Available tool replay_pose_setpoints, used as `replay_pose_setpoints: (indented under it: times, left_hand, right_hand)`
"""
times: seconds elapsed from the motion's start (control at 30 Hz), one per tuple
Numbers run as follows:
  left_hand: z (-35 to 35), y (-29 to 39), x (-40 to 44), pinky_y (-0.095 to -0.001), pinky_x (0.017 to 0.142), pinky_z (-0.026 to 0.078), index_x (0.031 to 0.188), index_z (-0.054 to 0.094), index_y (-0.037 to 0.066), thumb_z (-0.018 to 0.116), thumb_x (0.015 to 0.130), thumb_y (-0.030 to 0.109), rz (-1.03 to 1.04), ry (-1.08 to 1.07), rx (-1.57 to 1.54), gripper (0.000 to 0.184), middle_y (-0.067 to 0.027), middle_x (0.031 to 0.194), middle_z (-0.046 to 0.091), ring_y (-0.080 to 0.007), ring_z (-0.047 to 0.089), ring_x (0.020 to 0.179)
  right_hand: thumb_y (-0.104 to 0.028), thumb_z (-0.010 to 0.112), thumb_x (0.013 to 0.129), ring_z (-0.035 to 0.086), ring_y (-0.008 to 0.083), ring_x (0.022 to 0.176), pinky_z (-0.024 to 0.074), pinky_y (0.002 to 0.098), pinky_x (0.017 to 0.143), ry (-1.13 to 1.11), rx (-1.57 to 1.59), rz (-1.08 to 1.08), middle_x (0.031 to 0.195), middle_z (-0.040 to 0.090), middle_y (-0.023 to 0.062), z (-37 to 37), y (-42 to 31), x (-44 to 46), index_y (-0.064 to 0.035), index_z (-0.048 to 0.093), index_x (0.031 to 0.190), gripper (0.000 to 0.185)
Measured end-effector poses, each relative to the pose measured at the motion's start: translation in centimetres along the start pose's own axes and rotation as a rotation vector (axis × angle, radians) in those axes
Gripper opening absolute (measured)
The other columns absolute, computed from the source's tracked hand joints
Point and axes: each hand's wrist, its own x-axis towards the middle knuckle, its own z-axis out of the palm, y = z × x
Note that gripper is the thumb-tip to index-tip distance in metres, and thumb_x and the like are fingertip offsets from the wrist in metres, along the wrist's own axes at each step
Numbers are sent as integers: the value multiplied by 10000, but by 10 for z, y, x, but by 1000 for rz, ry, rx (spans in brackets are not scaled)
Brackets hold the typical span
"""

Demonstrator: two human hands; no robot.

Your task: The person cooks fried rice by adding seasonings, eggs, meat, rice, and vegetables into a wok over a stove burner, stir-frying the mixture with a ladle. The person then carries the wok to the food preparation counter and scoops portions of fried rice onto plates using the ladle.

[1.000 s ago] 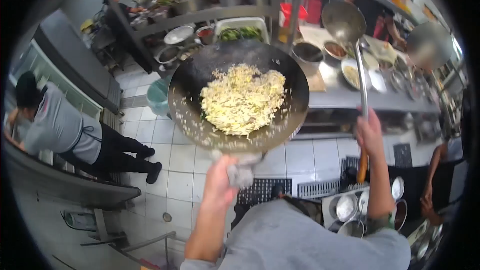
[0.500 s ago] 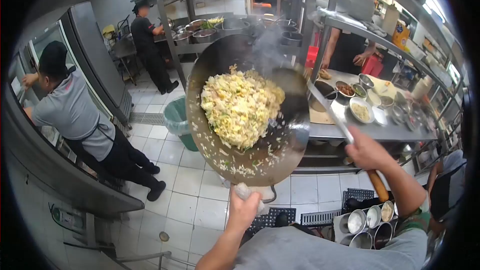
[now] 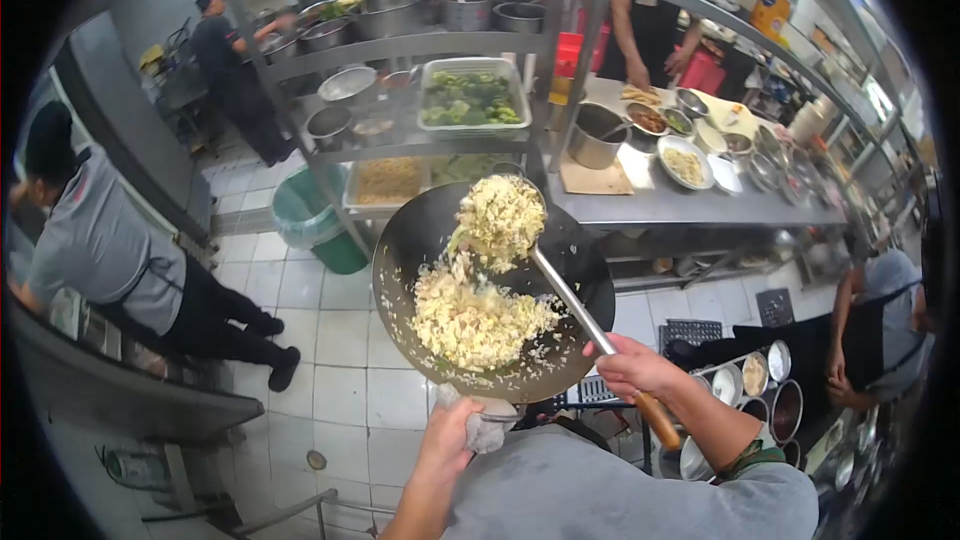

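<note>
My left hand (image 3: 452, 432) is closed around the wok's handle through a grey cloth (image 3: 490, 426). The dark wok (image 3: 585, 285) is held up off the floor, tilted toward me. Fried rice (image 3: 470, 325) with egg and green bits lies in its middle, and loose grains stick to the near wall. My right hand (image 3: 635, 365) grips a long metal ladle (image 3: 572, 298) near its wooden grip end. Heaped with rice, the ladle's bowl is over the far part of the wok, and some rice hangs down toward the pile below.
Ahead stands a metal shelf (image 3: 400, 45) with a tray of broccoli (image 3: 472, 98) and several pots. A green bin (image 3: 325, 230) is left of the wok. A steel counter (image 3: 640, 202) holds bowls of food. Co-workers stand left, behind and at right; seasoning tins (image 3: 755, 374) sit by my right arm.
The ladle, blurred at the wok's right edge before, now holds a heap of rice above the wok. The wok sits lower and less steeply tilted. My view has shifted, showing more shelf.
</note>
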Motion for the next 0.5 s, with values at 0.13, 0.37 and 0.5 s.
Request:
replay_pose_setpoints:
  times: [0.13, 0.37, 0.5]
  left_hand:
    - [-20, 6, 14, -366, 700, 546, 1113, 533, -23, 541, 789, 13, -150, -103, 87, 326, -115, 980, 622, -223, 638, 849]
    - [-68, 35, 54, -366, 675, 552, 1077, 552, -39, 534, 806, 36, -282, -273, 185, 282, -125, 961, 633, -236, 649, 812]
    - [-90, 32, 98, -401, 672, 569, 1003, 574, -86, 526, 821, 75, -337, -469, 248, 248, -176, 923, 643, -285, 665, 794]
  right_hand:
    - [-60, 473, 900, 339, 37, 401, 306, 211, 348, 103, 295, 93, 591, 366, -59, 5, -8, -7, -71, 501, 1026, 129]
    - [-96, 459, 927, 341, 14, 380, 290, 206, 316, 180, 625, -75, 578, 361, -68, 58, 43, -17, -60, 537, 1052, 152]
    - [-96, 458, 929, 349, 18, 382, 301, 201, 322, 257, 688, -175, 581, 374, -62, 76, 79, 0, -52, 527, 1048, 144]
